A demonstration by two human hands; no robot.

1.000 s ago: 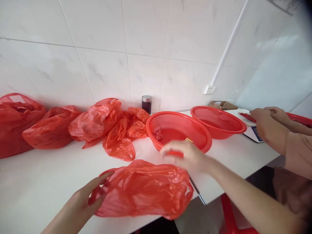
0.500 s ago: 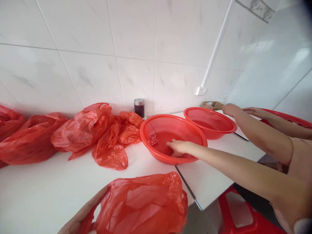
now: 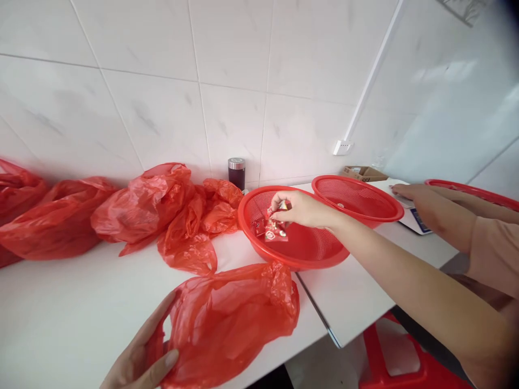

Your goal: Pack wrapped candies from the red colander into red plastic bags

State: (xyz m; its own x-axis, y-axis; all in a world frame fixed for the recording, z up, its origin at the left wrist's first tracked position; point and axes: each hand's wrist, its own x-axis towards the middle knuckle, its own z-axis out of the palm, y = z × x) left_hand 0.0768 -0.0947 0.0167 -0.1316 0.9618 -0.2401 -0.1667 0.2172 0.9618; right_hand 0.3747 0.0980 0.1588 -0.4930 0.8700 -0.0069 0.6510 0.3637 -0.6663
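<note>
My left hand (image 3: 140, 351) grips the handle edge of a thin red plastic bag (image 3: 231, 324), which hangs with its mouth spread near the front of the white table. My right hand (image 3: 298, 209) is raised over the nearer red mesh basket (image 3: 312, 263), its fingers pinched on a small red printed packet (image 3: 276, 229). A yellowish and white bit also shows at the fingertips; whether it is a second packet I cannot tell. Behind the held one, another small red packet (image 3: 258, 227) lies against the basket's left inner wall.
Several filled red plastic bags (image 3: 141, 208) line the wall at left. A dark flask (image 3: 237, 173) stands behind. A second red basket (image 3: 360, 197), a cardboard box (image 3: 363, 173) and a scale (image 3: 417, 219) lie to the right, near a co-worker's arms (image 3: 441, 208). Below is a red stool (image 3: 373, 351).
My right hand has risen from the basket's bottom with a small red packet in its fingers. The bag in my left hand has shifted slightly left. The co-worker's hands have moved back from the box area.
</note>
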